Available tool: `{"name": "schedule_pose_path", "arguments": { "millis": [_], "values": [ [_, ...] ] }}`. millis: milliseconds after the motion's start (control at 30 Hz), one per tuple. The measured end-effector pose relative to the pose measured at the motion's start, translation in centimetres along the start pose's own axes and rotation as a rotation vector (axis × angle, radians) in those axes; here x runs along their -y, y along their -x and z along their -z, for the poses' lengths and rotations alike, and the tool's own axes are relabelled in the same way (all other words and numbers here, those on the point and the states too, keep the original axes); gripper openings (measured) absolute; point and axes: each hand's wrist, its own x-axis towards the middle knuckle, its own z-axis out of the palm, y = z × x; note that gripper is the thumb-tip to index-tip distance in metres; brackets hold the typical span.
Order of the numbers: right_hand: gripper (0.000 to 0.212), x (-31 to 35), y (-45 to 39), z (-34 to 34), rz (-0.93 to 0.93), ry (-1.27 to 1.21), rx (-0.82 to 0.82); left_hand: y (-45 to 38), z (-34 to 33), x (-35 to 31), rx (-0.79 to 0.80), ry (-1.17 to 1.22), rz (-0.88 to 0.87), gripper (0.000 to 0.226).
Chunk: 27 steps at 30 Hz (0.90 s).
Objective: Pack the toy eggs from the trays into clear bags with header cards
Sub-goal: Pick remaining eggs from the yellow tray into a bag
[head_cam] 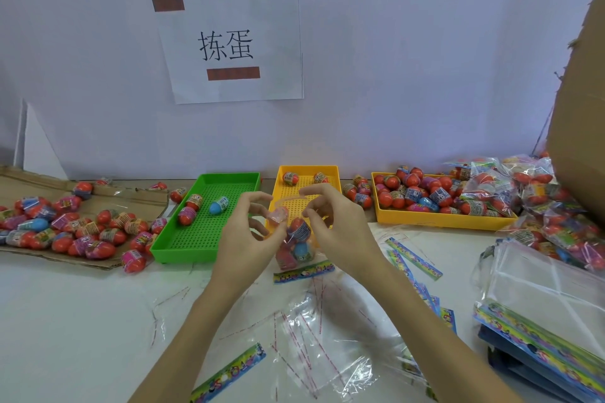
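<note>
Clear bag (pixel 296 244), already holding several toy eggs, hangs upright between both hands, mouth uppermost, header card (pixel 303 272) lowest above the tabletop (pixel 82 321). Left hand (pixel 244 239) and right hand (pixel 337 232) each pinch the mouth's edges with curled fingers. The yellow tray (pixel 334 173) lies directly behind.
</note>
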Motion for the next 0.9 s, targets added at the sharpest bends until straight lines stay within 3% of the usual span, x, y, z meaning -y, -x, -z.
{"name": "schedule_pose_path", "arguments": {
  "millis": [233,367,500,700,833,900],
  "values": [
    [0.031,0.4,0.2,-0.2,0.074,0.005,0.019,0.4,0.4,-0.2,-0.197,-0.271,-0.149,0.010],
    [0.031,0.2,0.2,-0.1,0.044,0.008,0.021,-0.1,0.6,-0.1,-0.237,0.003,0.046,0.010],
    [0.031,0.2,0.2,-0.2,0.005,0.004,0.013,-0.5,0.9,-0.4,-0.157,0.316,0.161,0.007],
    [0.034,-0.3,0.1,-0.3,-0.044,-0.002,-0.058,-0.5,0.8,0.1,-0.169,0.243,0.095,0.010],
    [0.031,-0.6,0.1,-0.2,-0.125,-0.006,-0.131,-0.5,0.6,-0.3,0.047,0.382,0.267,0.050],
    [0.030,-0.7,0.1,-0.2,-0.154,-0.021,-0.142,-0.3,0.2,-0.1,0.104,0.371,0.273,0.037]
  ]
}}
